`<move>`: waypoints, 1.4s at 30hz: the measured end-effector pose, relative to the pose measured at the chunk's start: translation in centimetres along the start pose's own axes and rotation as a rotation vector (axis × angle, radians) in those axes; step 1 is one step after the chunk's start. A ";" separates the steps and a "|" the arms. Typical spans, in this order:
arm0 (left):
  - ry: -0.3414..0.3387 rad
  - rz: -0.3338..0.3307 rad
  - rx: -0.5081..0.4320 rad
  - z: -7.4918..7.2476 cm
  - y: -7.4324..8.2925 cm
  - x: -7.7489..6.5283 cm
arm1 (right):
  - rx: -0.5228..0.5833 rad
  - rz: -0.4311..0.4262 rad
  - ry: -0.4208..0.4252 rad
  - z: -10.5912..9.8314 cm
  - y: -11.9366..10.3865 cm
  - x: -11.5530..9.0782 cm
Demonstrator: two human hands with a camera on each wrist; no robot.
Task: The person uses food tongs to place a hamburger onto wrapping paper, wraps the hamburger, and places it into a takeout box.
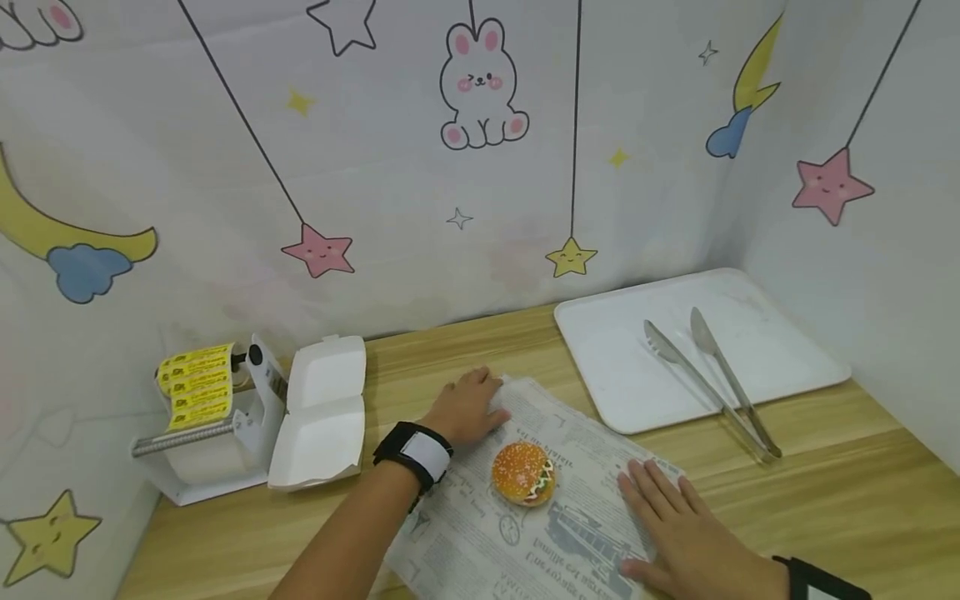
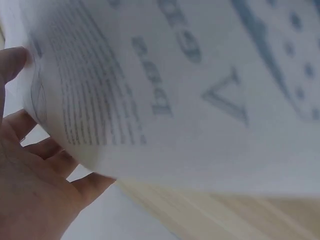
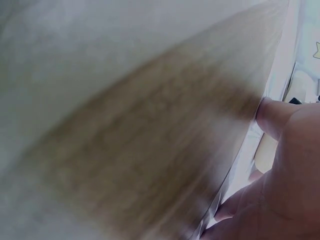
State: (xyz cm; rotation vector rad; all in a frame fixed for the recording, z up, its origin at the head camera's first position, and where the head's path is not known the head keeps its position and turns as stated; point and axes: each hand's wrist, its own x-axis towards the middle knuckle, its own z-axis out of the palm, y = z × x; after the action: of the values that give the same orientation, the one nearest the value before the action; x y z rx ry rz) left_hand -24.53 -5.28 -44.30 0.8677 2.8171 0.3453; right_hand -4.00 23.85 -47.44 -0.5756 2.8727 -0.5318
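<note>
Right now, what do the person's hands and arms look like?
No gloves or sleeves show. The left hand wears a black wrist strap with a white rectangular patch; the right hand wears a black wristband, partly cut off by the frame.

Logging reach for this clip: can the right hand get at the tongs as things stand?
Likely yes: the tongs poke past the tray edge near the right hand, with nothing visibly blocking.

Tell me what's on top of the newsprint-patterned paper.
A sesame burger sits on the paper, left hand and right hand at its edges. Print under the burger is hidden.
</note>
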 end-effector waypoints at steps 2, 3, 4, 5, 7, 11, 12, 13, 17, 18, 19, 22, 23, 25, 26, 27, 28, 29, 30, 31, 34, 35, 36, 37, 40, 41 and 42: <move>0.043 0.017 -0.115 0.0 0.0 -0.2 | -0.026 -0.020 0.016 0.0 0.1 -0.1; 0.062 0.028 -0.187 -0.1 0.1 -0.3 | -0.041 -0.033 0.029 0.1 0.1 -0.2; 0.083 0.043 -0.260 -0.2 0.2 -0.4 | -0.053 -0.039 0.034 0.1 0.1 -0.3; 0.093 0.051 -0.332 -0.3 0.3 -0.6 | -0.045 -0.032 0.030 0.0 0.2 -0.3; 0.100 0.051 -0.453 -0.7 0.8 -0.9 | -0.054 -0.030 0.028 0.0 0.2 -0.3; 0.102 0.024 -0.601 -1.7 1.8 -1.9 | -0.039 -0.016 0.009 -0.1 0.2 -0.2; 0.106 0.020 -0.629 -1.9 2.1 -2.2 | -0.036 -0.013 0.006 -0.1 0.2 -0.2; 0.112 0.024 -0.656 -2.1 2.3 -2.4 | -0.031 -0.012 0.005 -0.1 0.2 -0.2; 0.140 0.093 -0.788 -2.6 2.7 -3.5 | -0.029 -0.014 0.007 0.0 0.2 -0.3; 0.142 0.109 -0.810 -2.8 2.7 -3.8 | -0.042 -0.020 0.014 0.0 0.2 -0.3; 0.145 0.129 -0.829 -2.9 2.7 -4.1 | -0.050 -0.026 0.017 0.0 0.2 -0.3; 0.151 0.167 -0.847 -3.3 2.6 -4.8 | -0.063 -0.028 0.013 -0.1 0.2 -0.3; 0.153 0.180 -0.847 -3.4 2.6 -5.0 | -0.064 -0.028 0.013 -0.1 0.1 -0.3; 0.155 0.199 -0.840 -3.5 2.6 -5.3 | -0.048 -0.021 0.004 -0.2 0.1 -0.3; 0.154 0.203 -0.841 -3.5 2.6 -5.4 | -0.038 -0.016 -0.001 -0.2 0.1 -0.3; 0.151 0.211 -0.844 -3.5 2.7 -5.5 | -0.045 -0.023 0.003 -0.1 0.0 -0.3; 0.146 0.213 -0.845 -3.6 2.7 -5.7 | -0.046 -0.031 0.011 -0.1 0.0 -0.3; 0.140 0.211 -0.844 -3.6 2.7 -5.9 | -0.050 -0.038 0.019 0.1 0.1 -0.4; 0.133 0.208 -0.843 -3.6 2.8 -6.2 | -0.057 -0.047 0.029 0.2 0.1 -0.4; 0.128 0.208 -0.840 -3.6 2.8 -6.5 | -0.078 -0.061 0.046 0.3 0.1 -0.4; 0.122 0.199 -0.820 -3.6 3.0 -7.5 | -0.141 -0.101 0.098 0.6 0.3 -0.5; 0.120 0.199 -0.810 -3.5 3.1 -7.9 | -0.154 -0.104 0.106 0.7 0.3 -0.5; 0.121 0.208 -0.796 -3.4 3.2 -8.2 | -0.168 -0.110 0.113 0.7 0.3 -0.5; 0.123 0.224 -0.774 -3.3 3.4 -8.6 | -0.174 -0.111 0.116 0.8 0.3 -0.5; 0.128 0.318 -0.688 -2.9 3.7 -9.7 | -0.135 -0.087 0.083 0.7 0.2 -0.4; 0.133 0.357 -0.654 -2.8 3.8 -10.0 | -0.127 -0.081 0.079 0.6 0.1 -0.4; 0.147 0.398 -0.611 -2.6 3.9 -10.4 | -0.111 -0.072 0.070 0.6 0.1 -0.4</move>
State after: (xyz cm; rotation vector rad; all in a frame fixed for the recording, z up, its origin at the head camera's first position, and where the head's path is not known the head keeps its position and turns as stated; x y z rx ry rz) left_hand -14.55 -8.51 -39.77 1.2609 2.3849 1.2822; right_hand -3.54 23.91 -47.99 -0.6936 2.9721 -0.4123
